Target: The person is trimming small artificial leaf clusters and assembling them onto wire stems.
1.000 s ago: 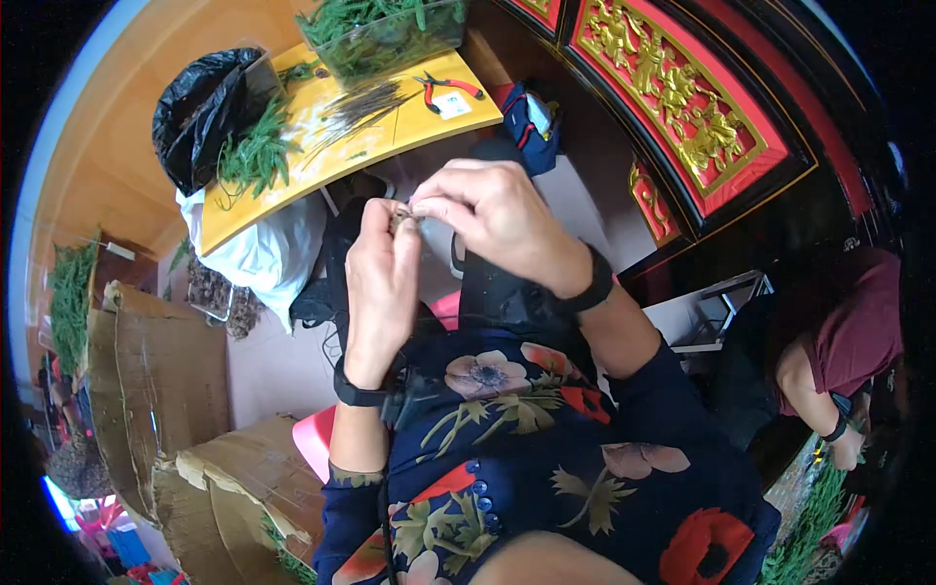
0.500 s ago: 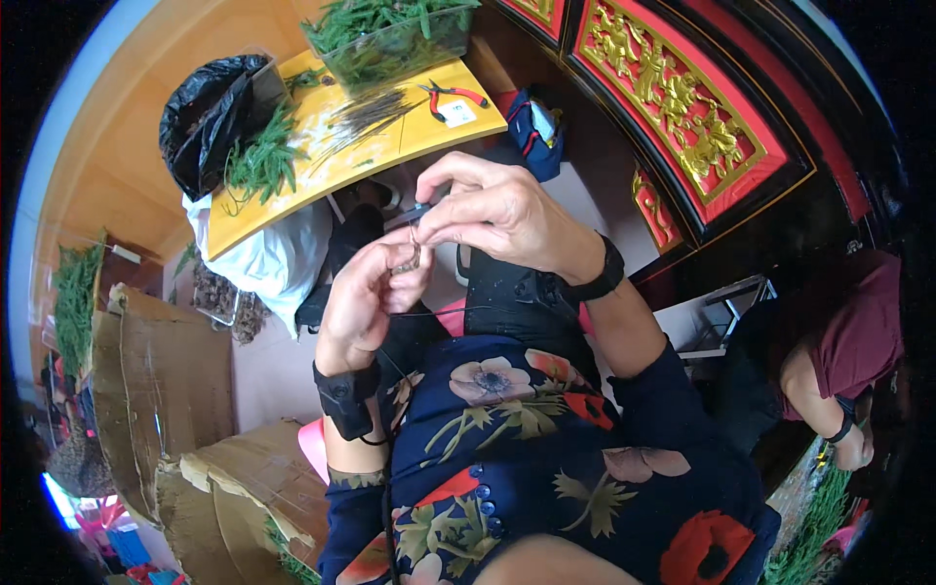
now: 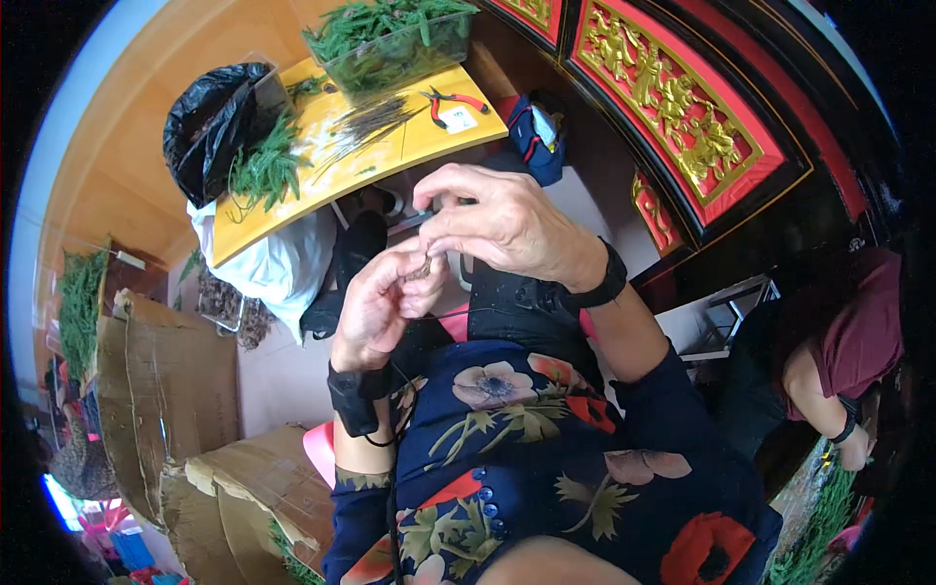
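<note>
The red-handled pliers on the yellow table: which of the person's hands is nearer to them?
Right. The right hand is raised just below the table edge where the red-handled pliers lie; the left hand sits lower and further left, pinching a small brownish piece.

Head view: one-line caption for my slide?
Both hands, left hand and right hand, pinch a small brown stem above the lap, near a yellow table.

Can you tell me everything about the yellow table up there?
The yellow table has a flat, smooth top that looks like painted wood or board, seen slanting near the top of the picture. On it lie loose green sprigs, a clear tub full of more greenery, a bundle of thin dark wires, red-handled pliers and a small white card. A black bag sits at its left end and a white bag hangs below its edge. Neither hand touches it.
</note>
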Demonstrator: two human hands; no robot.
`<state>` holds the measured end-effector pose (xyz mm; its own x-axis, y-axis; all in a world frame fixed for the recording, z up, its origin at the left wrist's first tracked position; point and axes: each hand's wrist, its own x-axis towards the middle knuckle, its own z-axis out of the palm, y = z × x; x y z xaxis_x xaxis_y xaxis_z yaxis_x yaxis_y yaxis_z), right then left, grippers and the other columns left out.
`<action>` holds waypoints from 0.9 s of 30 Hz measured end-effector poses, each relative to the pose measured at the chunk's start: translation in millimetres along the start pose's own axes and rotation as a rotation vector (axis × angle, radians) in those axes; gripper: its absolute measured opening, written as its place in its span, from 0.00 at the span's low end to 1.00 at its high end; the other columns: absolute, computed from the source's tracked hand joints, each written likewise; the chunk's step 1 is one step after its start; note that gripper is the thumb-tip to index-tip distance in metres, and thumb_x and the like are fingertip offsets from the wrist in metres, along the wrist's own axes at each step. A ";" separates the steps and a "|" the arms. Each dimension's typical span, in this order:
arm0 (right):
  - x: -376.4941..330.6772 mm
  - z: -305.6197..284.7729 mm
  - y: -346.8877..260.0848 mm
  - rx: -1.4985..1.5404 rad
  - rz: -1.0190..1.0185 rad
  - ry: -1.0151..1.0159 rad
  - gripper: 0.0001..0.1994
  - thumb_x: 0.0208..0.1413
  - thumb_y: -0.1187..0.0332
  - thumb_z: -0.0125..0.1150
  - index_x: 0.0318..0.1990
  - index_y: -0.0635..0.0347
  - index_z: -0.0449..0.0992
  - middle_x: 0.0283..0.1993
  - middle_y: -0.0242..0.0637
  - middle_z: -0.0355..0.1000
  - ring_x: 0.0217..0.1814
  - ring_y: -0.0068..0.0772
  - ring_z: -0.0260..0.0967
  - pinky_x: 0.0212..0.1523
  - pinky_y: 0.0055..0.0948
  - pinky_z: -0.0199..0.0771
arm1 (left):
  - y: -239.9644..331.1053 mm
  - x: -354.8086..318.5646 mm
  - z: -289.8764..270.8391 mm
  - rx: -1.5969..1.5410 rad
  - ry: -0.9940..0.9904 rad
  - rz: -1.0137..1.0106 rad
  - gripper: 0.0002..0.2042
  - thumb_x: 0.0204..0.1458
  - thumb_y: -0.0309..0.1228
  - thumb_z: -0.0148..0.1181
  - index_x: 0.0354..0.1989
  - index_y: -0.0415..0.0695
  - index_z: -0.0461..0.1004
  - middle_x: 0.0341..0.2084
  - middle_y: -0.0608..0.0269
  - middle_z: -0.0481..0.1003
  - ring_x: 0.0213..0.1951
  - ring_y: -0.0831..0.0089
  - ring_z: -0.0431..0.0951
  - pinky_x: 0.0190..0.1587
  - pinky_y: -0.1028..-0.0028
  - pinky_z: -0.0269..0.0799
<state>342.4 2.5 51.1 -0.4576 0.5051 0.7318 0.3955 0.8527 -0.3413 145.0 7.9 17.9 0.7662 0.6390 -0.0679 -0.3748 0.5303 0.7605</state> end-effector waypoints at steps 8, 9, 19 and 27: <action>-11.9 29.8 9.5 -0.014 0.380 0.070 0.08 0.48 0.72 0.64 0.35 0.65 0.76 0.36 0.37 0.72 0.35 0.30 0.71 0.35 0.24 0.71 | -18.3 14.5 -1.1 0.885 0.525 0.379 0.09 0.58 0.32 0.46 0.33 0.39 0.66 0.20 0.69 0.63 0.25 0.81 0.61 0.28 0.79 0.59; -12.3 34.7 9.1 0.243 0.575 0.120 0.09 0.50 0.72 0.63 0.38 0.66 0.75 0.35 0.35 0.72 0.35 0.26 0.71 0.36 0.22 0.71 | -17.3 13.8 -1.8 0.884 0.526 0.381 0.09 0.58 0.32 0.46 0.33 0.39 0.66 0.20 0.69 0.63 0.25 0.81 0.61 0.28 0.79 0.59; 2.5 48.7 -5.0 0.949 0.905 0.185 0.08 0.57 0.69 0.59 0.40 0.63 0.76 0.25 0.21 0.65 0.23 0.07 0.54 0.22 0.11 0.52 | -3.1 2.0 1.2 0.518 0.433 0.313 0.08 0.60 0.37 0.46 0.32 0.46 0.64 0.21 0.78 0.58 0.23 0.87 0.55 0.26 0.85 0.51; -1.5 58.9 -9.4 1.117 1.031 0.252 0.09 0.60 0.65 0.55 0.40 0.62 0.74 0.23 0.18 0.62 0.20 0.07 0.50 0.19 0.11 0.49 | -6.7 3.4 14.4 1.150 0.690 0.445 0.10 0.58 0.33 0.47 0.35 0.37 0.64 0.22 0.46 0.72 0.27 0.53 0.75 0.30 0.63 0.68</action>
<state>292.5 1.6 18.5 -0.1817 0.9819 -0.0534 -0.3857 -0.1211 -0.9147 157.6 -1.6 21.9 0.1669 0.9480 0.2709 0.3717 -0.3150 0.8733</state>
